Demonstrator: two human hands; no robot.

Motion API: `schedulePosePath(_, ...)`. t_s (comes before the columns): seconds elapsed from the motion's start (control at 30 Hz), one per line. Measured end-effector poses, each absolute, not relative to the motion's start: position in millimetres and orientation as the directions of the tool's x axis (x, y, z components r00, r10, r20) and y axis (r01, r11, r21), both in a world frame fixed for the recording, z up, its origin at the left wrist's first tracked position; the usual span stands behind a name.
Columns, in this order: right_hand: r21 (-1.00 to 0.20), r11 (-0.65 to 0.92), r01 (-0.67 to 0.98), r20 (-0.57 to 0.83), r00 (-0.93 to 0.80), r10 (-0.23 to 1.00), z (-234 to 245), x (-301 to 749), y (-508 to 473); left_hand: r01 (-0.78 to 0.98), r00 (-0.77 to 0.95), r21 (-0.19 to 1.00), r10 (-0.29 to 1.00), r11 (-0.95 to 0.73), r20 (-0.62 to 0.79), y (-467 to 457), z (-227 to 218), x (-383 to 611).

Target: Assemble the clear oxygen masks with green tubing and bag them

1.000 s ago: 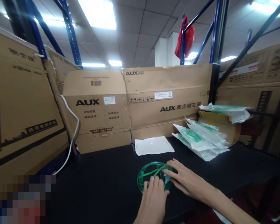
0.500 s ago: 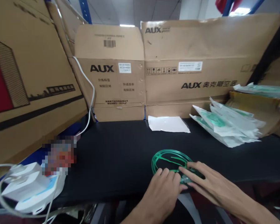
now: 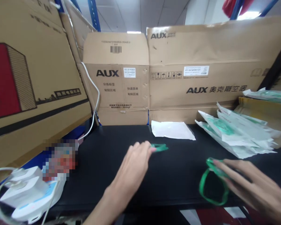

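Was brightly lit by a ceiling light (image 3: 249, 15) above the wide AUX carton (image 3: 201, 47); blurred at the right hand (image 3: 257, 182) before it, pixelated low to its left.

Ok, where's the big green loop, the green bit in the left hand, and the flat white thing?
Big green loop (image 3: 202, 185): head view, left side of its band.
Green bit (image 3: 161, 147): head view, the part sticking out.
Flat white thing (image 3: 173, 130): head view, its middle.

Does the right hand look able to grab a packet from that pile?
Probably yes: the right hand is near the pile of packets, and nothing seems to stand between them. But it holds a green loop, so it might have to put that down first.
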State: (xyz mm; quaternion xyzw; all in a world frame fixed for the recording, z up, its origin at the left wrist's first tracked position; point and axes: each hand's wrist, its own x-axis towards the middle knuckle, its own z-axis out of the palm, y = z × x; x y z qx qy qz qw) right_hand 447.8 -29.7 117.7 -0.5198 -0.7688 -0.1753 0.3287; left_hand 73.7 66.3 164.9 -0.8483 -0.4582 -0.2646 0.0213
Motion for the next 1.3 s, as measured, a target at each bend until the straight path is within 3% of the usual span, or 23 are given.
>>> schedulePosePath(0.1,0.005,0.426,0.905,0.687,-0.312,0.656,101,420,-18,0.805,0.409,0.182,0.750,-0.564,0.519,113,180,71)
schedulePosePath(0.17,-0.039,0.405,0.914,0.711,-0.259,0.653,99,402,-5,0.808,0.399,0.179,0.745,-0.561,0.535,137,174,68)
schedulePosePath(0.23,-0.164,0.422,0.891,0.709,-0.191,0.679,102,383,6,0.814,0.377,0.197,0.755,-0.546,0.537,146,162,67)
schedulePosePath(0.33,-0.446,0.473,0.760,0.618,-0.121,0.777,109,351,17,0.793,0.383,0.242,0.766,-0.559,0.516,128,144,72)
schedulePosePath(0.5,-0.634,0.450,0.629,0.498,-0.113,0.860,114,304,17,0.644,0.537,0.339,0.721,-0.686,0.439,67,133,83)
schedulePosePath(0.63,-0.773,0.381,0.507,0.409,-0.061,0.911,112,289,8,0.575,0.576,0.506,0.757,-0.643,0.308,54,109,83)
schedulePosePath(0.83,-0.902,0.251,0.352,0.264,-0.011,0.964,107,288,0,0.576,0.597,0.389,0.695,-0.719,0.401,55,66,83)
schedulePosePath(1.07,-0.988,0.115,0.105,0.111,-0.040,0.993,109,300,9,0.527,0.621,0.395,0.658,-0.752,0.425,49,72,72)
schedulePosePath(1.3,-0.985,0.059,0.164,0.104,0.280,0.954,117,355,8,0.707,0.530,0.150,0.657,-0.692,0.536,68,104,5)
